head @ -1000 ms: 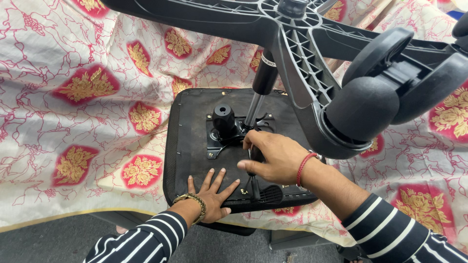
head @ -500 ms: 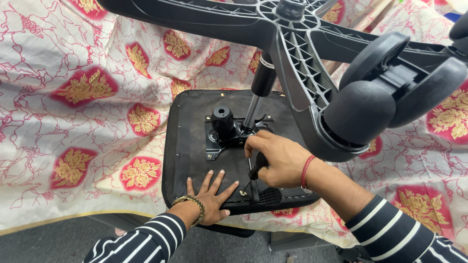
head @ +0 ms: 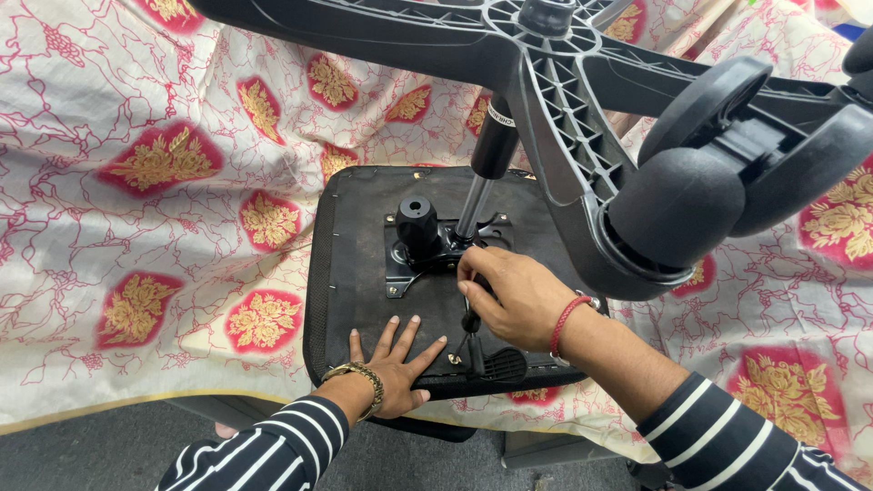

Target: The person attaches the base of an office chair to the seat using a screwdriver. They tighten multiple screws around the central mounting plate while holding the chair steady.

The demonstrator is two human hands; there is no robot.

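Your right hand (head: pixel 514 295) is wrapped around the dark handle of a screwdriver (head: pixel 472 320), fingers closed on it, with the thin shaft running down toward the near edge of the overturned office chair seat (head: pixel 350 264). Compared with half a second ago, the grip has rolled: the knuckles now sit further over the top of the handle and the handle shows less below the palm, which reads as a fresh twist of the tool, not a move to a new spot. The tip looks to sit at about the same place, by the small brass-coloured fastener (head: pixel 453 358) beside the ribbed black lever paddle (head: pixel 503 365); whether the tip is seated in the fastener head cannot be told. Your left hand (head: pixel 393 364) lies flat and open on the seat underside, fingers spread, holding nothing, just pressing down, in the same place as a second ago. The black metal mechanism plate (head: pixel 406 270) with its round tension knob (head: pixel 416 221) sits at the seat's middle, and the gas lift cylinder (head: pixel 484 173) rises from it to the five-star base (head: pixel 546 100), whose caster wheels (head: pixel 677 205) hang over your right forearm. The whole seat rests on a red and gold floral cloth (head: pixel 164 209). Judgement: turning is under way at one fastener; seat steady.
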